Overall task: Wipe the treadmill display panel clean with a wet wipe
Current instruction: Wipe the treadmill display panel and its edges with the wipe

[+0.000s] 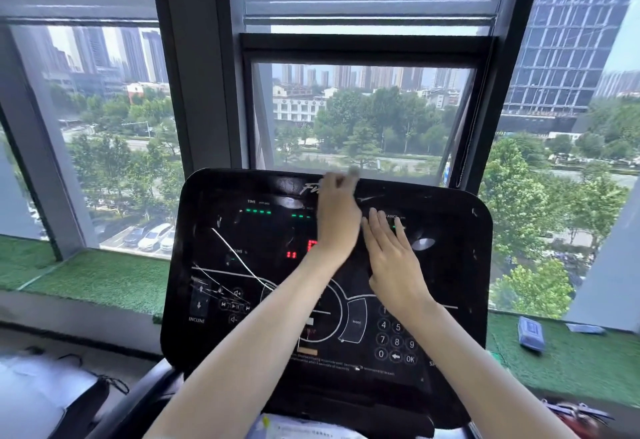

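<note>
1. Head view, centre: the black treadmill display panel (pixel 242 241) stands tilted in front of a window (pixel 360 116). Its green and red readouts are lit, and a numeric keypad (pixel 397 340) sits at its lower right.
2. Head view, left grip (pixel 337 222): it lies over the panel's upper middle, with its fingertips at the top edge beside the logo. The fingers are motion-blurred. A pale smear (pixel 354 172) at their tips may be the wet wipe, and whether they grasp it cannot be told.
3. Head view, right grip (pixel 391 258): released, it lies flat on the panel with straight fingers, just beside the left grip. Its fingertips are at the DISTANCE readout.
4. Head view, panel surface: thin white lines (pixel 235 255) cross the left half.
5. Head view, right margin: a blue-grey wipe packet (pixel 531 333) lies on the green turf ledge (pixel 571 366), well apart from both grips.
</note>
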`<move>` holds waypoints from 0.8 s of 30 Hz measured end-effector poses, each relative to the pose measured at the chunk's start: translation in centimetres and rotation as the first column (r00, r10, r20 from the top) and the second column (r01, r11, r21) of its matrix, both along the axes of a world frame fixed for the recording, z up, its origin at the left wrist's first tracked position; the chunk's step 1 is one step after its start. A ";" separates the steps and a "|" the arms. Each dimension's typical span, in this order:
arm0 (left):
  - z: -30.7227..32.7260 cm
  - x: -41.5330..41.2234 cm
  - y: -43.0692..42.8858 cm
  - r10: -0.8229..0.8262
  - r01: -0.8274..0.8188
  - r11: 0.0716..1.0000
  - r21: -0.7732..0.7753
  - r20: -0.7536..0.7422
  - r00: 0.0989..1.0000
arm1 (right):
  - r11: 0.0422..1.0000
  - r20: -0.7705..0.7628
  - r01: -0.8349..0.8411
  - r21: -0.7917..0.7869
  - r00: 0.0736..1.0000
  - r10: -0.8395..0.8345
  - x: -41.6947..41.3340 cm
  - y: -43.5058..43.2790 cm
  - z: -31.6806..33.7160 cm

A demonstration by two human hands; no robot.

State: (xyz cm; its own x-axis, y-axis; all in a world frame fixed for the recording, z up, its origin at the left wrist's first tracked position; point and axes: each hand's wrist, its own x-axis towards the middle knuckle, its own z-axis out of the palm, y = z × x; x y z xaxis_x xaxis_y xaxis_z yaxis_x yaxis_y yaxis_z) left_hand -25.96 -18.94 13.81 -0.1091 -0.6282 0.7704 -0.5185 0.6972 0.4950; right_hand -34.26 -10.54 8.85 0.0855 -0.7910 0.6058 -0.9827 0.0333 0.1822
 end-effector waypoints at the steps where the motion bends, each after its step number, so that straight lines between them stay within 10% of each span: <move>1: 0.0 -0.4 0.4 -0.058 0.061 0.997 -0.037 0.085 0.995 | 1.000 -0.009 0.004 0.001 1.000 -0.004 0.0 0.0 0.0; 4: 0.1 1.6 -1.1 -0.061 0.072 0.994 -0.082 0.122 0.991 | 1.000 0.001 -0.007 -0.008 1.000 0.007 0.0 0.0 0.2; 9: -0.9 4.5 -2.5 0.167 -0.148 0.985 0.089 -0.269 0.949 | 1.000 -0.024 0.000 0.024 1.000 0.000 0.2 0.0 0.3; 15: -0.3 1.1 -0.8 -0.094 0.107 0.990 -0.089 0.144 0.985 | 0.995 0.012 -0.092 -0.036 0.996 0.092 -1.6 1.3 1.3; 20: -0.3 2.7 -2.3 0.154 -0.120 0.982 0.146 -0.250 0.956 | 0.998 0.089 0.009 -0.062 0.996 -0.003 -3.9 3.1 0.5; 24: -0.2 -1.5 0.9 -0.033 0.044 0.995 -0.094 0.111 0.993 | 0.998 0.086 0.064 -0.023 0.994 -0.062 -3.9 2.5 -0.1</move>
